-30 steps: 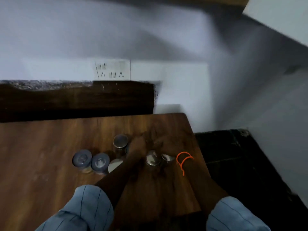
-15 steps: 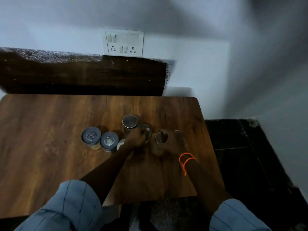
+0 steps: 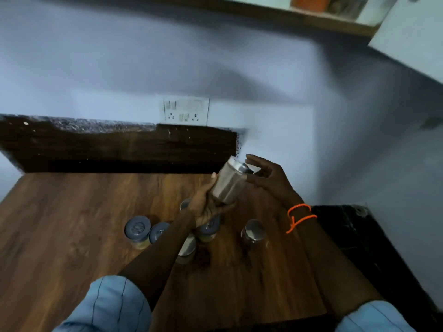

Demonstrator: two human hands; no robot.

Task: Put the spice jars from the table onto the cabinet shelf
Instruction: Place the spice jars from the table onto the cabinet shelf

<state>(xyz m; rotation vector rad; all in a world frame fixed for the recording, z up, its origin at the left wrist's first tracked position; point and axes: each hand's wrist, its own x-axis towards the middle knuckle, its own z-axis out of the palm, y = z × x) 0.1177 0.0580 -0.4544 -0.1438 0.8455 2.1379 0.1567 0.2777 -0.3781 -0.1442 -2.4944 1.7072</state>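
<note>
My left hand (image 3: 203,209) grips a steel spice jar (image 3: 227,185) by its lower half and holds it tilted above the wooden table (image 3: 72,224). My right hand (image 3: 268,178) is beside the jar's lid end, its fingers spread and its thumb touching the jar's side. Several more jars stand on the table below: two blue-lidded ones (image 3: 137,230) at the left, some partly hidden under my left arm, and a dark jar with a steel lid (image 3: 253,233) at the right. The cabinet shelf (image 3: 275,14) runs along the top edge.
An orange container (image 3: 309,2) sits on the shelf, and a white cabinet door (image 3: 412,37) hangs open at the top right. A switch plate (image 3: 185,111) is on the wall above a dark stone counter (image 3: 119,147). Dark floor (image 3: 347,233) lies right of the table.
My left hand has lifted the steel jar off the table. My right hand has let go of the dark jar, which now stands on the table, and risen to the lifted jar. The view has tilted upward.
</note>
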